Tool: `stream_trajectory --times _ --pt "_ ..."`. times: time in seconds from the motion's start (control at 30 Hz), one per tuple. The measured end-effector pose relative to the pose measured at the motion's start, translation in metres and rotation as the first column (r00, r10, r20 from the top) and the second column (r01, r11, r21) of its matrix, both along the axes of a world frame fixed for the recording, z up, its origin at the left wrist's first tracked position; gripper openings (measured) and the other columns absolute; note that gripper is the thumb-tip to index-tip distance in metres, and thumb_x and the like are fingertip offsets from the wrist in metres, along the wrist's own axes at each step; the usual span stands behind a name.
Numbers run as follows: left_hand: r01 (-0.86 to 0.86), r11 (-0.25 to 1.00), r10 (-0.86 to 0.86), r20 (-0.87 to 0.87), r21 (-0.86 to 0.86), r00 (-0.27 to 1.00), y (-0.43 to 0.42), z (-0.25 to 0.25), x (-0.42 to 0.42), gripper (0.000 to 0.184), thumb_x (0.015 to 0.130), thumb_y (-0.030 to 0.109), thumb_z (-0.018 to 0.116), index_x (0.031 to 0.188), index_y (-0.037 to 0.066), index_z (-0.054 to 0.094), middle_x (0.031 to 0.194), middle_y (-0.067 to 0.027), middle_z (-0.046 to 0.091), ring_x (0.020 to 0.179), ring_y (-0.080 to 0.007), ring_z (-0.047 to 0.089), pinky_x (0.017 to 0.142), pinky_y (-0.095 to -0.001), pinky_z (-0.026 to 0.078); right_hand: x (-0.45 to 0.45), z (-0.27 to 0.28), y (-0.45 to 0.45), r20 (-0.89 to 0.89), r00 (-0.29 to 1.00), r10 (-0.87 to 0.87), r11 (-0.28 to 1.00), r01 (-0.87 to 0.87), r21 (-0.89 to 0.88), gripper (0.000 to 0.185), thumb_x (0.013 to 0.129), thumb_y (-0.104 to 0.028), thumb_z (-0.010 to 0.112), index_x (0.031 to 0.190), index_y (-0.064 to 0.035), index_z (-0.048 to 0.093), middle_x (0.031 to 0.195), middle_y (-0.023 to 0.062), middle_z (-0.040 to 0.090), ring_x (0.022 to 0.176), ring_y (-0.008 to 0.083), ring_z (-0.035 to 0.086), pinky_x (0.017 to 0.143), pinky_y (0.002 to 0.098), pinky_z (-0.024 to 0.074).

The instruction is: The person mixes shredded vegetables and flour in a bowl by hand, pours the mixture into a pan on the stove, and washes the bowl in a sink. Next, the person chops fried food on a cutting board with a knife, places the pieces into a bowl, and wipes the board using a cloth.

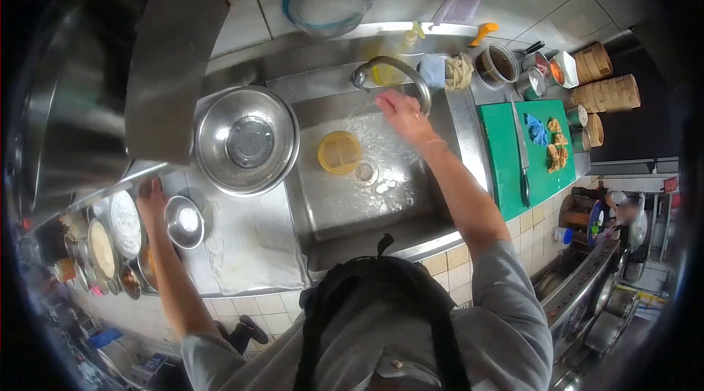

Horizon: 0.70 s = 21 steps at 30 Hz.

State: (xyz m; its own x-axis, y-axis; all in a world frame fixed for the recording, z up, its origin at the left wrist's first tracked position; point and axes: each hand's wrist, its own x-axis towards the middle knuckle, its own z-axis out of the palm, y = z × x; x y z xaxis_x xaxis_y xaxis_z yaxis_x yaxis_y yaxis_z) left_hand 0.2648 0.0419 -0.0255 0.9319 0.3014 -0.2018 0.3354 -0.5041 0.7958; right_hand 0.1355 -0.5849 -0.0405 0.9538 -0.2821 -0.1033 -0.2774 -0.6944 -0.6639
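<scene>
My right hand (405, 117) is over the sink (367, 207), beside the curved faucet (402, 67), its fingers drawn together; what they hold, if anything, is hidden. Below and to the left of it, a round yellow container (339, 152) sits in the wet sink near the drain. Off to the left, my left hand (152, 200) reaches to the counter between a white-filled tray (126, 224) and a small metal bowl (185, 222); its fingertips are too small to make out. Large nested metal bowls (247, 140) stand left of the sink.
A green cutting board (496, 156) at the right bears a knife (521, 145), a blue cloth (536, 129) and brown food pieces (557, 154). A white cloth (253, 255) lies left of the sink. A strainer (328, 4) hangs on the wall. Another person's shoe shows at lower left.
</scene>
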Motion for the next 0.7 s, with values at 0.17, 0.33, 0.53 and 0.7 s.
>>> stream_trajectory --times 0.17,0.33,0.53,0.7 --pt "0.278 0.955 -0.295 0.323 0.099 0.899 -0.024 0.025 -0.055 0.046 0.101 0.012 0.061 0.141 -0.007 0.048 0.130 -0.0146 0.063 0.105 -0.0165 0.064 0.089 -0.0299 0.053 -0.001 0.005 0.011 0.224 0.914 0.337 0.896 -0.239 -0.374 0.043 0.093 -0.007 0.058 0.136 -0.0076 0.055 0.143 0.0148 0.055 0.106 0.0389 0.067 0.085 0.0443 0.0570" --pt "0.383 0.918 -0.394 0.141 0.100 0.908 -0.066 0.066 -0.109 0.052 0.099 0.011 0.064 0.145 -0.006 0.048 0.130 -0.0159 0.064 0.106 -0.0158 0.062 0.089 -0.0285 0.052 -0.001 0.011 0.018 -0.153 0.956 0.250 0.910 -0.286 -0.301 0.074 0.087 0.004 0.046 0.157 -0.0144 0.030 0.165 0.0108 0.027 0.133 0.0357 0.052 0.106 0.0440 0.0494" --pt "0.583 0.804 -0.584 0.021 -0.116 0.811 -0.141 0.119 -0.150 0.045 0.098 0.011 0.064 0.139 -0.004 0.055 0.125 -0.0152 0.067 0.113 -0.0191 0.064 0.094 -0.0292 0.051 -0.020 -0.037 0.026 -0.223 0.963 0.152 0.889 -0.231 -0.394 0.089 0.089 0.004 0.047 0.162 -0.0189 0.003 0.165 0.0118 0.027 0.135 0.0381 0.051 0.107 0.0513 0.0465" --pt "0.702 0.704 -0.665 0.251 -0.107 0.704 -0.253 0.163 -0.144 0.043 0.098 0.008 0.063 0.138 -0.005 0.056 0.133 -0.0177 0.064 0.122 -0.0219 0.061 0.100 -0.0313 0.049 -0.016 -0.048 0.024 -0.334 0.916 0.223 0.948 -0.284 -0.144 0.098 0.090 0.002 0.052 0.161 -0.0199 -0.012 0.150 0.0249 0.046 0.128 0.0401 0.057 0.106 0.0517 0.0463"
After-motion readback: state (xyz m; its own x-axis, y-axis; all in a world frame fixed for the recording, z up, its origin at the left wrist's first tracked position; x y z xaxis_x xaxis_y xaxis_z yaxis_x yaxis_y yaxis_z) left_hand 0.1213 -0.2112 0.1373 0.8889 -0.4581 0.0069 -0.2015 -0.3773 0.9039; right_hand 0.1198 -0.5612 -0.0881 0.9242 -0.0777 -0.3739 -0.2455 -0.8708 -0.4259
